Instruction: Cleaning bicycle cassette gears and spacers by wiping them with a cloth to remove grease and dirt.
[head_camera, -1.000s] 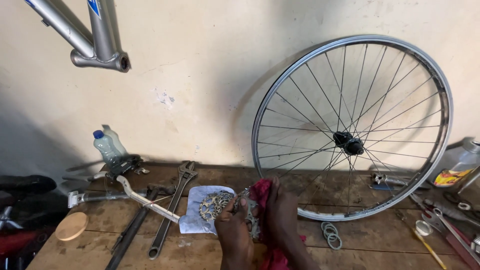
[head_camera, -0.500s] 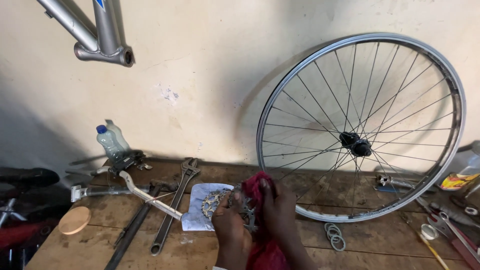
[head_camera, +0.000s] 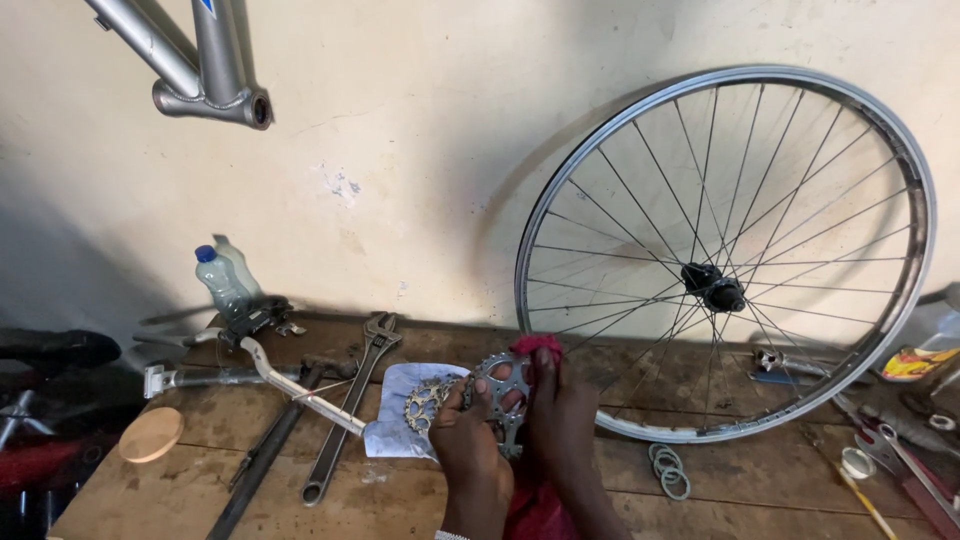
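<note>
1. L hand (head_camera: 470, 445) grips a toothed metal sprocket (head_camera: 503, 392) from the left side, fingers curled onto its edge, holding it upright above the counter (head_camera: 420, 500).
2. R hand (head_camera: 562, 420) is closed round a red rag (head_camera: 535, 348), pressing the rag against the sprocket's right side; rag bunches over the top of the sprocket & hangs down btwn the wrists.
3. Just left of the hands: more sprockets (head_camera: 425, 400) lie on a pale sheet of paper (head_camera: 395, 425) on the counter.
4. Left of the paper: long adjustable wrench (head_camera: 350, 410), a dark bar (head_camera: 262, 455) & a silver handlebar piece (head_camera: 250, 365), all lying across each other.
5. Round wooden disc (head_camera: 151, 434) near the counter's left edge; clear plastic bottle w/ blue cap (head_camera: 225, 280) stands at the back by the wall.
6. Spoked bike wheel (head_camera: 730, 255) leans on the wall, R of the hands, rim resting on the counter.
7. Small rings (head_camera: 668, 470) lie just below the rim; assorted tools (head_camera: 900, 450) at far R.
8. Silver bike frame (head_camera: 195, 60) hangs top left.
</note>
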